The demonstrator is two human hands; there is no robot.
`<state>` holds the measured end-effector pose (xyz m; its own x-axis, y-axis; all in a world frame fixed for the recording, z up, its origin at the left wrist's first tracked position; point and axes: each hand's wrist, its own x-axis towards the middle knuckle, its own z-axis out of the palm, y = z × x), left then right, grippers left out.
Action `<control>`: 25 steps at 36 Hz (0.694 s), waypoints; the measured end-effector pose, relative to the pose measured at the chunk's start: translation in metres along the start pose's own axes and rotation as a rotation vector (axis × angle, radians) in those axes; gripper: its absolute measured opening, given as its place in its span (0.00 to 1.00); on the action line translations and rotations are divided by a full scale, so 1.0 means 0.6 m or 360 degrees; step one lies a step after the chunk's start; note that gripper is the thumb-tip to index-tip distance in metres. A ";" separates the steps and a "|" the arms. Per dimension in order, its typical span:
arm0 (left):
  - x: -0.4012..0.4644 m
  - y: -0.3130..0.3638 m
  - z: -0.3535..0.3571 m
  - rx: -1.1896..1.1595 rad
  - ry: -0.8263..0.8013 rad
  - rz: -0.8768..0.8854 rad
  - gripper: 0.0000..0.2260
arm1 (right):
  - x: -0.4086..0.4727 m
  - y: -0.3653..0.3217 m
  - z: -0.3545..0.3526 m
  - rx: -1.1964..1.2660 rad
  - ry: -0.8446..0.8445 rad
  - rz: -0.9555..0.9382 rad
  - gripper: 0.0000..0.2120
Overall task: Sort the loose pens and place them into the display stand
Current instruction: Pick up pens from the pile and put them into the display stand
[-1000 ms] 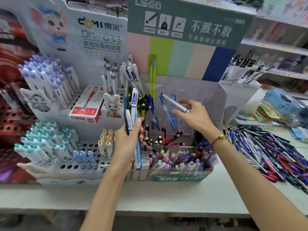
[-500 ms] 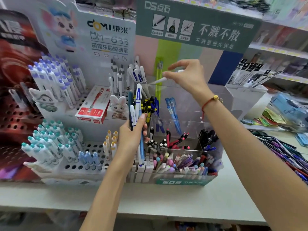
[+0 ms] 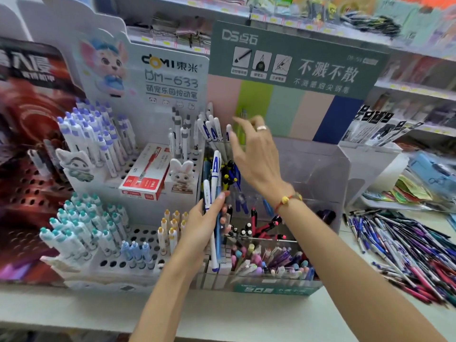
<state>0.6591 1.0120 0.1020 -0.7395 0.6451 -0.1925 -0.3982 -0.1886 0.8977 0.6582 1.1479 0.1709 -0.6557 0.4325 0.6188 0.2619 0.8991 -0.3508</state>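
So in my view the display stand (image 3: 283,287) sits center frame on the shelf (image 3: 98,309), pegboard rack (image 3: 138,245) to its left, loose pens (image 3: 407,245) piled lower right.

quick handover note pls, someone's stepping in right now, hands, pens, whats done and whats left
Left hand grips a bunch of white-and-blue pens, upright in front of the display stand.
Right hand is open and holds nothing, beside the matching white pens standing at the stand's back left.
Done: several stand compartments hold pens.
Left: the held bunch, plus the loose pile on the counter at right.
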 end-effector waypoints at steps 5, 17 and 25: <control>0.001 -0.005 0.011 0.0357 0.0040 0.0189 0.07 | -0.079 -0.012 -0.037 0.0667 -0.0626 0.0652 0.38; -0.009 -0.020 0.052 0.0531 -0.0360 -0.0028 0.04 | -0.108 0.053 -0.070 0.1115 -0.0665 0.0994 0.10; -0.017 -0.020 0.059 0.0430 -0.0454 -0.0188 0.12 | -0.124 0.084 -0.082 0.1402 -0.0486 0.1327 0.18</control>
<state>0.6909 1.0339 0.1074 -0.5019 0.8372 -0.2172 -0.2864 0.0761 0.9551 0.7548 1.1645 0.1418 -0.6863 0.7085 -0.1645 0.1910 -0.0428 -0.9807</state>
